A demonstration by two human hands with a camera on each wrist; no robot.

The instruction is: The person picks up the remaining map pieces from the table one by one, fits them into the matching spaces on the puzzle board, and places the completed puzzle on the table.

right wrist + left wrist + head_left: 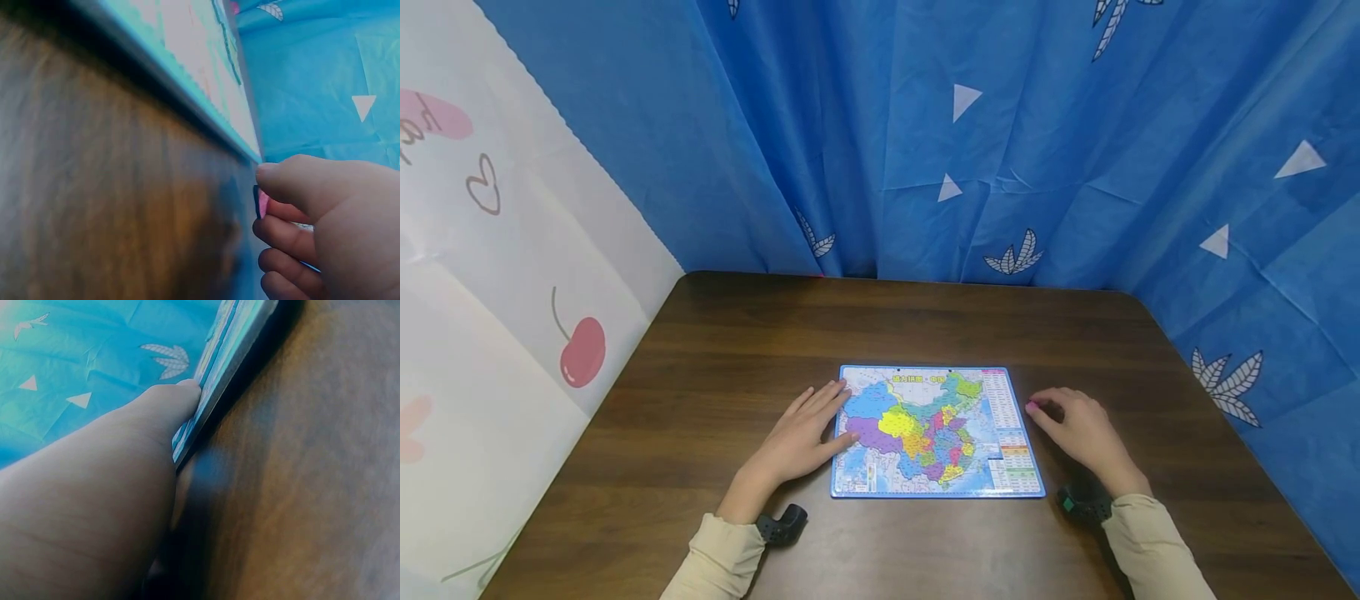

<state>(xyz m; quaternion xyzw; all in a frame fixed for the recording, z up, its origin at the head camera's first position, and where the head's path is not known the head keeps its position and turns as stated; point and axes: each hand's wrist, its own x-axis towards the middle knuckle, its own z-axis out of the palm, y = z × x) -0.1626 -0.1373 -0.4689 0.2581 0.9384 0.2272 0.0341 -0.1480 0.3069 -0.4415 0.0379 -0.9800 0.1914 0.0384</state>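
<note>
A colourful map puzzle board [917,433] with a blue border lies flat on the wooden table. My left hand [801,433] rests at the board's left edge, fingers extended and thumb touching its surface; the left wrist view shows the thumb [178,400] on the board's edge. To the right of the board, just apart from it, my right hand [1078,429] pinches a small pink puzzle piece [263,203] with a dark backing between thumb and fingers. Most of that piece is hidden by the fingers in the head view.
The dark brown table [760,333] extends around the board on all sides. A blue curtain [865,167] hangs along the back and right, and a white patterned cloth [497,275] hangs at the left. Each wrist wears a black camera band.
</note>
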